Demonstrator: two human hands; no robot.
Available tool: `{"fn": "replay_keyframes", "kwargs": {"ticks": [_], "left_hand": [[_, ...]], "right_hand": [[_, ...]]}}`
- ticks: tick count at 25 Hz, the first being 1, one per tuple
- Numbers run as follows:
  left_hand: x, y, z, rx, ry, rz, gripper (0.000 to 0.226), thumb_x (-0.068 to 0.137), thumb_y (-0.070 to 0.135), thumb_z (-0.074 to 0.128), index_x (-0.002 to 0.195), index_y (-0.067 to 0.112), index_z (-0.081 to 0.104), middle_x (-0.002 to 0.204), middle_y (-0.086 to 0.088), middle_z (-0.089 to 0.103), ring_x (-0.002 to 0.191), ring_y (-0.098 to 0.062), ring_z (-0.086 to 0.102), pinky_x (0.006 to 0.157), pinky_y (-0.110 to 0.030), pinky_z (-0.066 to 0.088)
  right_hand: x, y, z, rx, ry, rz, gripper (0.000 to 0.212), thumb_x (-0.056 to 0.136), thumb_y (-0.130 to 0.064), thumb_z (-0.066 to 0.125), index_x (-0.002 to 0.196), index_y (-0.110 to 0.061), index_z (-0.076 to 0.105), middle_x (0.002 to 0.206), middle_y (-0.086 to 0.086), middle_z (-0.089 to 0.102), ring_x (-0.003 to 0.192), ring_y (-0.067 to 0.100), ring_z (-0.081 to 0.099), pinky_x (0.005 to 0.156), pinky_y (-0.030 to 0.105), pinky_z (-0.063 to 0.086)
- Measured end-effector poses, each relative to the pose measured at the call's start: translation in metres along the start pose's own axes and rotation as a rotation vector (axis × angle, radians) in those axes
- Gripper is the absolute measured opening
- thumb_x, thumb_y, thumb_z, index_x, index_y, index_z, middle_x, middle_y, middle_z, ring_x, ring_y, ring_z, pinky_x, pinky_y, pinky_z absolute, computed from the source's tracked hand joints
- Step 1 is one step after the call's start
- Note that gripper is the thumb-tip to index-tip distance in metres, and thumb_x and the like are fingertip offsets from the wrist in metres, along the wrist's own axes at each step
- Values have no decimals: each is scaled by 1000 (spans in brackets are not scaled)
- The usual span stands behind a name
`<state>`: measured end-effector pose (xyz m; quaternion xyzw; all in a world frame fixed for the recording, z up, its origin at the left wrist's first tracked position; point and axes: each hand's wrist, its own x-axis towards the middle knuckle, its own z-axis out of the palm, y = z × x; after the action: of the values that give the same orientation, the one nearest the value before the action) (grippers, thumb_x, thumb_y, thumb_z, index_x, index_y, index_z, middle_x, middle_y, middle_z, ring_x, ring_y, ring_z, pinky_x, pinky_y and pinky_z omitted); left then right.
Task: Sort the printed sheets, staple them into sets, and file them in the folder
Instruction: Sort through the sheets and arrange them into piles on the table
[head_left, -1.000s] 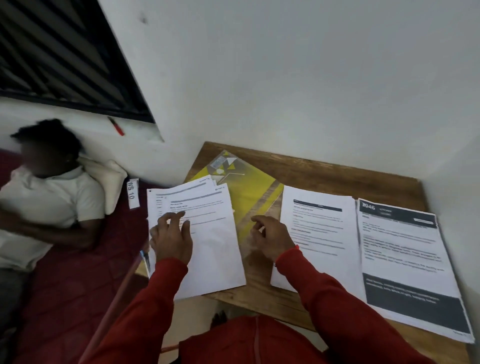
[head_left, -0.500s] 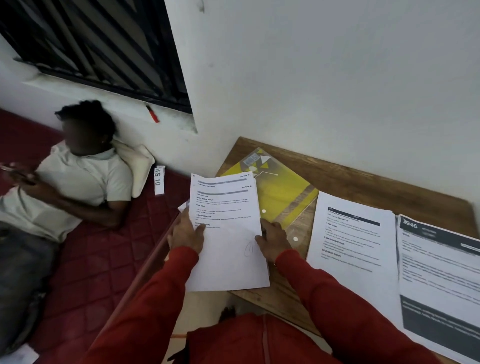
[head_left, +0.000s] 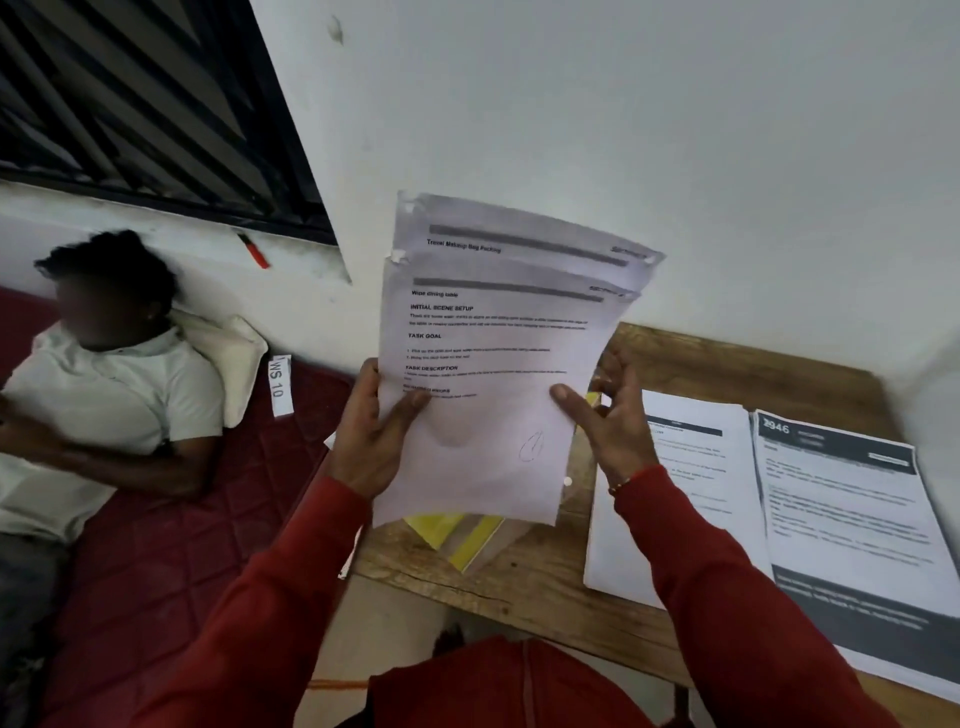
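Observation:
I hold a small stack of printed sheets upright above the table's left end; the back sheet sticks up above the front one. My left hand grips the stack's left edge, thumb on the front. My right hand holds the right edge with the thumb on the front and fingers spread behind. A yellow transparent folder lies on the wooden table, mostly hidden behind the sheets. To the right lie a white printed pile and a sheet with dark bands.
A person in a white shirt lies on a red mattress to the left, against a pillow. A white "WS 10" tag lies by the wall. A barred window and a red pen on its sill are upper left.
Both hands have lifted the sheets off the table and tilted them upright toward the camera, uncovering part of the yellow folder below. The view has swung left and closer.

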<state>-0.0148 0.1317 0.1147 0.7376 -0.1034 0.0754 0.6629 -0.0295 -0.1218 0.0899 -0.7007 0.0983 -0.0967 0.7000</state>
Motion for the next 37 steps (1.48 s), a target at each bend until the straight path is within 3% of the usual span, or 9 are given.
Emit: {"fn": "replay_keyframes", "kwargs": {"ticks": [3,7,12,15,19,24,28,32,37], "left_hand": [[8,-1,13,-2,5,47,23,87,23,65,106,29,53,103,17,67,97,-4,62,85,-24,51],[3,-13,31,57,47,75,28,89,37,59,114,34,48,107,16,60,102,3,57,85,-18,47],[-22,-54,45,216,-62,-183,88,77,79,47,131,10,51,111,4,64,103,-8,61,73,-7,42],[-10,-45,49,214,-23,-165,63,81,68,51,114,16,65,103,5,70,95,-12,66,73,-17,48],[15,-18,58,-177,-76,-432,19,90,34,67,105,21,69,104,1,74,98,-22,70,85,-41,56],[11,-14,70,-349,-126,-560,34,95,34,57,120,13,62,113,-8,71,103,-29,68,88,-45,55],[11,-16,74,-368,-75,-563,33,95,31,58,121,11,63,114,-10,71,100,-30,68,83,-43,57],[11,-14,77,-336,-79,-551,32,94,33,59,119,13,63,111,-7,72,96,-27,70,76,-38,59],[8,-15,87,-326,-83,-555,34,94,32,59,121,11,63,112,-9,71,98,-30,69,80,-43,57]], "right_hand": [[6,-22,-10,60,-25,-102,30,88,-5,67,116,-16,60,108,-2,71,102,15,67,85,32,54],[3,-16,-17,-63,80,-103,21,89,-6,66,79,-18,52,65,-17,58,62,0,54,64,18,45],[-14,21,-21,-107,-36,43,25,90,-29,65,112,-38,57,111,-1,67,104,19,64,88,37,54],[-11,7,-22,-131,83,7,23,85,-34,72,105,-27,62,103,2,70,92,20,68,78,37,57],[6,-9,-41,-39,345,52,18,76,-20,81,82,-9,68,85,4,70,71,10,64,68,28,53],[2,-11,-68,-33,272,113,14,89,-21,68,78,-13,74,74,-8,70,69,4,61,70,23,50],[10,-14,-157,-102,684,42,13,90,-19,66,94,-7,70,53,-27,58,57,-16,48,66,6,41],[-1,-21,-219,-116,830,36,11,87,-22,64,76,-21,63,50,-27,51,58,-8,46,77,23,42],[-4,-15,-220,-72,772,2,9,88,-18,65,96,-16,69,66,-26,66,67,-10,58,81,23,48]]}}
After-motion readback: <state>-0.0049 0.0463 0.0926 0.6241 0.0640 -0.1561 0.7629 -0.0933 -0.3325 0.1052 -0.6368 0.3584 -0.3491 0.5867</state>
